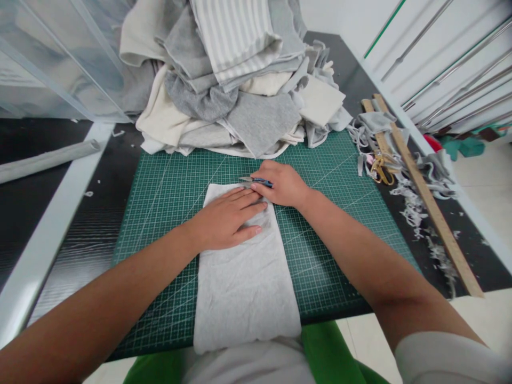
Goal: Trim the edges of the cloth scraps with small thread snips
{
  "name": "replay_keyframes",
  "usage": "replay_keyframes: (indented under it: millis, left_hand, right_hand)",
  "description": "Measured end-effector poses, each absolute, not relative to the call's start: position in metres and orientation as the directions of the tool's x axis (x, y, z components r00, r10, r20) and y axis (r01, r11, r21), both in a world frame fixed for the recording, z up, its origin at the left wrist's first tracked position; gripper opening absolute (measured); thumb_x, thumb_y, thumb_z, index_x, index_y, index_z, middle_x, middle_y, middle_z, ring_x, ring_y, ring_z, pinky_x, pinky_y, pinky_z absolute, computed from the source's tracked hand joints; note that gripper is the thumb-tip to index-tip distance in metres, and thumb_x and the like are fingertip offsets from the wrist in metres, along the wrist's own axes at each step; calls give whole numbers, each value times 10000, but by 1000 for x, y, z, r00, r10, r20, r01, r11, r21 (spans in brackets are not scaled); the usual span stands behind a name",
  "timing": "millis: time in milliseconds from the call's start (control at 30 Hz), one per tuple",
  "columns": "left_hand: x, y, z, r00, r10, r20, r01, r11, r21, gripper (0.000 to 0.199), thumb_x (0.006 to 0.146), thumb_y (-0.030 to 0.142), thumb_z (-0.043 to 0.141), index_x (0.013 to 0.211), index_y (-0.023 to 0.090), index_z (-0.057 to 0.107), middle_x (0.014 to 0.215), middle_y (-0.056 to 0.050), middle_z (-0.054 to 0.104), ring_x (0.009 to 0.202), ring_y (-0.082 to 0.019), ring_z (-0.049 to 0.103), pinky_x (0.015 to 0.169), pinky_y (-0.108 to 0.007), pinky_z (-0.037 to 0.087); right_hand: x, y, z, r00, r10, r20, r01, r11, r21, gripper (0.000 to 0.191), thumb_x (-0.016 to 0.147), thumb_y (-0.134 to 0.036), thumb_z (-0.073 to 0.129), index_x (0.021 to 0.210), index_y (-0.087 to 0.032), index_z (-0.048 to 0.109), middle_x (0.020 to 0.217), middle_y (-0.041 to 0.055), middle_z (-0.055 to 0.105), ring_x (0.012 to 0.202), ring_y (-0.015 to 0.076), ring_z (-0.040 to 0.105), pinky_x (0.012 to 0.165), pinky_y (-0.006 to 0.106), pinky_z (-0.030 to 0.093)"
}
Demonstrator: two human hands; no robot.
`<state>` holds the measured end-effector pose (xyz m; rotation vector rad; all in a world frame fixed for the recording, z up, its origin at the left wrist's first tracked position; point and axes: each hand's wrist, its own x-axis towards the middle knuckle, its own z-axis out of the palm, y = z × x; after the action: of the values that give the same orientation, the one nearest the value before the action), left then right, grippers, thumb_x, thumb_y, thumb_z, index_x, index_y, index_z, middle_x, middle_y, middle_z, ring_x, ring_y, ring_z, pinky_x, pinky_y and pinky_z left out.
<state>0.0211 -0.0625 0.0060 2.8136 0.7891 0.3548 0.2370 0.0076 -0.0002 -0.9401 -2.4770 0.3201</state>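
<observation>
A light grey piece of fabric [246, 298] lies lengthwise on the green cutting mat [160, 208], its near end reaching the table's front edge. Flat across its far part rests my left hand [228, 218], fingers spread a little. My right hand [286, 184] is closed around small blue-handled thread snips [263, 182] at the fabric's far right corner. The metal blades point left, just above the far edge. My right fingertips are close to those of my left hand and partly hide the corner.
Behind the mat rises a big heap of grey, cream and striped fabric [264, 114]. To the right lie gold-handled scissors [382, 169], a long wooden ruler [434, 208], and fabric scraps [412, 205]. A rolled grey cloth [48, 160] is at left, near clear plastic bins [60, 58].
</observation>
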Motion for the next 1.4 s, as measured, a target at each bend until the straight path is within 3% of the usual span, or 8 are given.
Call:
replay_keyframes:
  millis: [233, 433, 667, 1400]
  left_hand:
    - [20, -63, 5, 827, 525, 203, 471, -843, 262, 525, 977, 454, 477, 1366, 109, 548, 1480, -209, 464, 1417, -347, 398, 1176, -547, 350]
    - [17, -66, 5, 764, 549, 339, 486, -835, 257, 399, 971, 378, 503, 1222, 106, 653, 1325, -166, 615, 1290, -299, 539, 1141, -499, 420]
    - [18, -68, 5, 790, 559, 254, 521, -829, 203, 435, 968, 427, 509, 1261, 125, 619, 1378, -167, 571, 1324, -304, 507, 1148, -503, 410]
    - [19, -67, 4, 778, 566, 272, 513, -823, 245, 423, 952, 411, 546, 1250, 120, 619, 1367, -169, 575, 1328, -309, 499, 1159, -520, 393]
  right_hand:
    - [238, 7, 1, -671, 670, 318, 583, 741, -332, 344, 952, -398, 519, 1097, -171, 733, 997, 74, 659, 816, 174, 612, 702, 296, 441]
    - [237, 6, 2, -671, 684, 287, 615, 729, -300, 324, 937, -400, 553, 1101, -187, 734, 1026, 61, 666, 820, 173, 620, 671, 290, 417]
    - [237, 5, 3, -673, 684, 281, 619, 729, -291, 327, 942, -403, 543, 1100, -190, 735, 1030, 63, 666, 808, 169, 616, 666, 292, 410]
    - [235, 5, 2, -682, 677, 276, 623, 736, -265, 316, 956, -387, 531, 1055, -196, 762, 1016, 59, 659, 776, 153, 595, 637, 295, 386]
